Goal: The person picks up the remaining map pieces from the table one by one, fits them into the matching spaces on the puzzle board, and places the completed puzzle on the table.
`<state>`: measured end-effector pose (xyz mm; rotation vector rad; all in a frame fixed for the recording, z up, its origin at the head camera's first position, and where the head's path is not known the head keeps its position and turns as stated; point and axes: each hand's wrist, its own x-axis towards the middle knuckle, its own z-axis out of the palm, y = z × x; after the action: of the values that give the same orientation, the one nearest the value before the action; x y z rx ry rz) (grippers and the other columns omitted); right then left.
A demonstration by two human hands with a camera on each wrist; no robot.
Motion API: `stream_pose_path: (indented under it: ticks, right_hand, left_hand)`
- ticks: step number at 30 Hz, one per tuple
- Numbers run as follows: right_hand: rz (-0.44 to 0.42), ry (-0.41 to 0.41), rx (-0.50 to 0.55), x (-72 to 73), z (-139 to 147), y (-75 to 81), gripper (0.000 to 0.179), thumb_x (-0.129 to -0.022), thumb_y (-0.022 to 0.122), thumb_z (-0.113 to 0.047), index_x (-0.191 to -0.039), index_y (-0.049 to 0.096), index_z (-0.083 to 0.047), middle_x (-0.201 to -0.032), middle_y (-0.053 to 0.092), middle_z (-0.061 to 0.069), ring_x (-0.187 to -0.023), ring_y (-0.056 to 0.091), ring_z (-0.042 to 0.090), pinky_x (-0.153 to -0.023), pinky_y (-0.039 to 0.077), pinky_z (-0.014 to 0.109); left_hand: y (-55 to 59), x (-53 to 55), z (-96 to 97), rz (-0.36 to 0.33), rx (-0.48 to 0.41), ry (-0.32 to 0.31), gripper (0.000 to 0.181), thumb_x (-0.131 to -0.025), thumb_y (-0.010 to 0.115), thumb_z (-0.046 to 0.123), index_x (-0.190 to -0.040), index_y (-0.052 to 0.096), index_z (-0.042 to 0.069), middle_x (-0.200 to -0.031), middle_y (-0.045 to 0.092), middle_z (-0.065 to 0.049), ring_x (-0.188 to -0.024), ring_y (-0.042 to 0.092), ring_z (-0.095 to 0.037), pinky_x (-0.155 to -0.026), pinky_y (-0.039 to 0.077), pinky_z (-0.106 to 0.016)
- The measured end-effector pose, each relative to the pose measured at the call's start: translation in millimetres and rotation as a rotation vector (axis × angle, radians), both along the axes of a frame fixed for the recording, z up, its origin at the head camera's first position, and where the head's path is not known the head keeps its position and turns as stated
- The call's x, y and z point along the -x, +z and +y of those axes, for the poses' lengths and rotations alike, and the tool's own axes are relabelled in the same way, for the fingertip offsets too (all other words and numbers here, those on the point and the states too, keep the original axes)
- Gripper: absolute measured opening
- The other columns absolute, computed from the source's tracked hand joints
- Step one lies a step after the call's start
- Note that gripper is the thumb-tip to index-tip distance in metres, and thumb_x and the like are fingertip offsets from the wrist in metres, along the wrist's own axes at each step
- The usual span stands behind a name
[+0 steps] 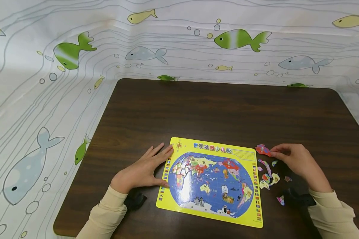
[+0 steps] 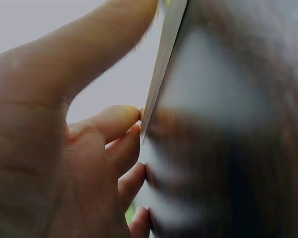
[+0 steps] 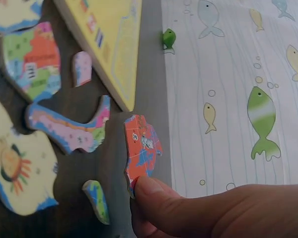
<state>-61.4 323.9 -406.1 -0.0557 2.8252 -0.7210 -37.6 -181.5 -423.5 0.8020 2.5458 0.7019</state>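
Observation:
A yellow-bordered world map puzzle board (image 1: 167, 203) lies on the table, its map partly covered by glare. My left hand (image 1: 142, 171) rests at the board's left edge with fingers spread, the thumb lower down on the border. In the left wrist view, the thumb and fingertips meet the thin board edge (image 2: 164, 64). Beyond the top right corner, my right hand (image 1: 299, 161) pinches a red and blue puzzle piece (image 3: 140, 148) between thumb and finger. The right wrist view shows this piece held up by one end, its printed face visible.
Several loose puzzle pieces lie right of the board, among them a curved pink strip (image 3: 72, 131), a cream piece with a crab-like picture (image 3: 20, 168) and a small green-blue piece (image 3: 97, 201). Fish-patterned white cloth (image 1: 191, 56) surrounds the dark wooden table (image 1: 212, 109).

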Motion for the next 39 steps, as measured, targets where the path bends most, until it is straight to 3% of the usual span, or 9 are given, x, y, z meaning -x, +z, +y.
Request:
stream_pose_path:
  ticks: [10, 16, 31, 39]
  right_hand:
    - [-0.026, 0.001, 0.052, -0.4, -8, 9.3, 0.029, -0.099, 0.073, -0.022, -0.117, 0.076, 0.001, -0.109, 0.075, 0.022, -0.085, 0.059, 0.023, -0.063, 0.046, 0.026]
    - [-0.037, 0.011, 0.079, -1.7, -16, 12.4, 0.026, -0.1, 0.072, -0.021, -0.115, 0.077, 0.0, -0.103, 0.077, 0.016, -0.081, 0.059, 0.02, -0.063, 0.048, 0.026]
    - [-0.065, 0.043, 0.12, -11.8, -28, 9.0, 0.023, -0.098, 0.074, -0.021, -0.112, 0.078, -0.003, -0.103, 0.077, 0.011, -0.08, 0.062, 0.015, -0.063, 0.051, 0.025]
    - [-0.076, 0.054, 0.141, -15.2, -37, 9.5, 0.022, -0.098, 0.074, -0.019, -0.111, 0.078, -0.002, -0.101, 0.079, 0.01, -0.08, 0.065, 0.015, -0.064, 0.052, 0.025]
  left_hand:
    - [3.5, 5.0, 1.6, 0.012, 0.009, 0.001, 0.124, -0.072, 0.09, 0.055, -0.168, 0.022, 0.014, -0.176, 0.017, -0.005, -0.164, 0.008, -0.038, -0.131, 0.005, -0.065]
    - [4.6, 7.5, 1.6, 0.026, 0.013, 0.002, 0.124, -0.072, 0.089, 0.055, -0.168, 0.021, 0.015, -0.176, 0.017, -0.004, -0.164, 0.008, -0.037, -0.131, 0.005, -0.064]
    - [-1.7, -4.1, -1.2, -0.015, 0.016, 0.015, 0.123, -0.073, 0.087, 0.059, -0.168, 0.021, 0.017, -0.176, 0.017, -0.002, -0.164, 0.008, -0.037, -0.131, 0.005, -0.065]
    - [-1.2, -4.6, -0.8, -0.014, -0.007, 0.018, 0.121, -0.074, 0.087, 0.059, -0.167, 0.022, 0.016, -0.176, 0.019, -0.002, -0.164, 0.009, -0.038, -0.13, 0.005, -0.065]
